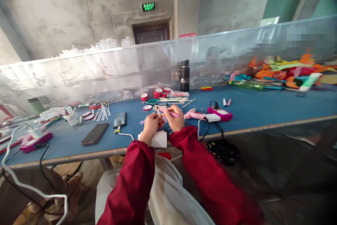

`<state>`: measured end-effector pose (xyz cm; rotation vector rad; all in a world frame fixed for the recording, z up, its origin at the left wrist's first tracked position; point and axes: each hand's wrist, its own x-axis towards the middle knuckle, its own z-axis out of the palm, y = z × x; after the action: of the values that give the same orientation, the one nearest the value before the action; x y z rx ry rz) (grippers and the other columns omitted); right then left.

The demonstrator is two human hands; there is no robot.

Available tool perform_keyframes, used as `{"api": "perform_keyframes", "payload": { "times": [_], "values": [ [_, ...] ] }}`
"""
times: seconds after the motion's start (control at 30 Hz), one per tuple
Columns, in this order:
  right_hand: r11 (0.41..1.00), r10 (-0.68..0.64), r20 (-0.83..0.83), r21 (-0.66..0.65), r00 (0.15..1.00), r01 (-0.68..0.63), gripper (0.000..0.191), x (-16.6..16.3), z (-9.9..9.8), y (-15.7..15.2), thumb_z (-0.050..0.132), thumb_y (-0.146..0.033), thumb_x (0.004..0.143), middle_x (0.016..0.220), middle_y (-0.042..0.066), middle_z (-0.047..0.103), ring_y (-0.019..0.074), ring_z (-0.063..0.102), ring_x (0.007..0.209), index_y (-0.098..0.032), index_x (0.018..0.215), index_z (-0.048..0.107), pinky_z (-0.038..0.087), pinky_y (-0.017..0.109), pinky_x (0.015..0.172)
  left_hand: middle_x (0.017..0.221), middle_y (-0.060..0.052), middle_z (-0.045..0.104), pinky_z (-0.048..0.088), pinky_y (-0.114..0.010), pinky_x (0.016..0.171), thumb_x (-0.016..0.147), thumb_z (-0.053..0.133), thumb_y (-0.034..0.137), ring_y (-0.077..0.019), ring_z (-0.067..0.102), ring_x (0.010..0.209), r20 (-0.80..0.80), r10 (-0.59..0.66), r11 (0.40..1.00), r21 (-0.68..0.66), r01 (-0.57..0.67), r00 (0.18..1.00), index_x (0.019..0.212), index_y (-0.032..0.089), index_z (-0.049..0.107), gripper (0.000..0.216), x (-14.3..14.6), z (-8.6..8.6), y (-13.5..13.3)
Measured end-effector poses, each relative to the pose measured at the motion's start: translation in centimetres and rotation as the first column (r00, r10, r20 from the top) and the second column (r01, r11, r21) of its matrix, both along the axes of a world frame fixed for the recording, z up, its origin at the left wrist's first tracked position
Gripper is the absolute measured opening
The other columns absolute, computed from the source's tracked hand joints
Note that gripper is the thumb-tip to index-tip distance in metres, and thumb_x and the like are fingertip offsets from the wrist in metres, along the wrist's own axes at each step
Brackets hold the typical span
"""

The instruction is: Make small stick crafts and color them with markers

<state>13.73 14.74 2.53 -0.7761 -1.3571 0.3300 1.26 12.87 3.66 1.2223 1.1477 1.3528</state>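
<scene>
Both my arms wear dark red sleeves and meet over the front edge of the blue table (263,107). My left hand (151,124) is closed in a pinch around a thin pale stick (158,111) that points up. My right hand (175,120) is closed on a pink pen-like tool (172,113), whose tip lies against the stick. A white block (158,139) sits on the table just under my hands.
A black flask (184,75) stands by the perforated metal screen (105,67). Red tape rolls (158,93), loose white sticks (102,112), a dark phone (94,133), a pink glue gun (195,114), magenta boxes (221,113) and colourful scraps (284,70) lie about.
</scene>
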Motion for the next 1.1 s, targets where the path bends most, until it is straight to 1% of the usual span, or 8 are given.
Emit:
{"api": "perform_keyframes", "payload": {
  "times": [0.27,0.53,0.73,0.8,0.9,1.0,1.07,1.1],
  "values": [
    [0.999,0.049,0.000,-0.017,0.999,-0.049,0.018,-0.2,-0.2,0.4,0.062,-0.041,0.085,0.070,0.000,0.072,0.0223,0.071,0.069,-0.028,0.076,0.056,0.056,0.036,0.071,0.062,0.000,0.064,0.040,-0.020,0.051,0.087,0.065,0.016,-0.0103,0.055,0.050,0.013,-0.026,0.999,0.019,0.026,1.000,0.077,0.017,0.063,0.010,0.0,-0.1,0.1],
    [1.000,-0.025,0.013,-0.006,1.000,0.025,0.019,0.0,-0.1,0.3,0.061,-0.041,0.087,0.071,0.000,0.073,0.0221,0.070,0.071,-0.029,0.074,0.056,0.057,0.035,0.073,0.064,0.000,0.065,0.040,-0.021,0.050,0.083,0.070,0.017,-0.0102,0.056,0.049,0.030,-0.015,1.000,0.019,0.015,0.999,0.080,0.017,0.063,0.008,-0.1,-0.4,0.4],
    [0.999,0.025,0.011,-0.030,1.000,-0.025,0.022,-0.2,-0.4,0.5,0.062,-0.047,0.090,0.076,0.001,0.075,0.0217,0.072,0.071,-0.028,0.080,0.057,0.058,0.035,0.072,0.065,0.001,0.065,0.039,-0.020,0.050,0.085,0.071,0.021,-0.0093,0.055,0.049,0.023,0.013,0.999,0.033,-0.014,1.000,0.080,0.018,0.061,0.011,-0.1,-0.5,0.4],
    [0.993,0.095,0.009,-0.064,0.995,-0.094,0.028,0.5,-0.2,0.1,0.058,-0.054,0.096,0.081,0.002,0.077,0.0203,0.072,0.066,-0.027,0.089,0.061,0.057,0.033,0.065,0.067,0.002,0.065,0.037,-0.019,0.049,0.087,0.067,0.019,-0.0091,0.056,0.049,0.019,0.046,0.998,0.035,-0.047,0.999,0.083,0.018,0.060,0.008,0.0,-0.4,0.3],
    [0.966,0.232,0.117,-0.148,0.966,-0.214,0.039,3.3,1.7,-0.9,0.051,-0.063,0.101,0.080,0.002,0.078,0.0183,0.069,0.055,-0.027,0.102,0.065,0.053,0.031,0.054,0.069,0.002,0.066,0.033,-0.019,0.046,0.089,0.060,0.018,-0.0090,0.056,0.048,0.021,0.070,0.996,0.059,-0.071,0.997,0.086,0.019,0.059,0.004,0.1,-0.4,0.0],
    [0.969,0.223,0.348,-0.178,0.911,-0.169,0.033,7.5,5.9,-0.7,0.060,-0.059,0.098,0.071,0.001,0.076,0.0188,0.068,0.054,-0.027,0.095,0.067,0.051,0.030,0.053,0.073,0.002,0.068,0.033,-0.020,0.046,0.091,0.061,0.023,-0.0088,0.056,0.049,0.048,0.052,0.994,0.096,-0.057,0.997,0.087,0.020,0.058,0.005,0.1,-0.7,-0.1],
    [0.986,0.158,0.500,-0.122,0.851,-0.112,0.021,10.1,8.9,1.3,0.080,-0.045,0.085,0.076,0.001,0.078,0.0222,0.072,0.066,-0.028,0.090,0.069,0.053,0.032,0.060,0.075,0.001,0.069,0.037,-0.020,0.049,0.092,0.061,0.028,-0.0090,0.057,0.050,0.052,0.048,0.991,0.119,-0.054,0.997,0.087,0.021,0.058,0.010,0.1,-1.0,-0.1],
    [0.991,0.129,0.551,-0.106,0.824,-0.085,0.022,11.0,10.2,3.0,0.087,-0.036,0.076,0.078,0.001,0.078,0.0231,0.072,0.071,-0.027,0.087,0.069,0.053,0.033,0.063,0.076,0.001,0.069,0.039,-0.021,0.050,0.093,0.061,0.031,-0.0092,0.057,0.051,0.049,0.051,0.990,0.133,-0.057,0.998,0.087,0.021,0.057,0.012,0.1,-1.2,-0.1]
  ]
}}
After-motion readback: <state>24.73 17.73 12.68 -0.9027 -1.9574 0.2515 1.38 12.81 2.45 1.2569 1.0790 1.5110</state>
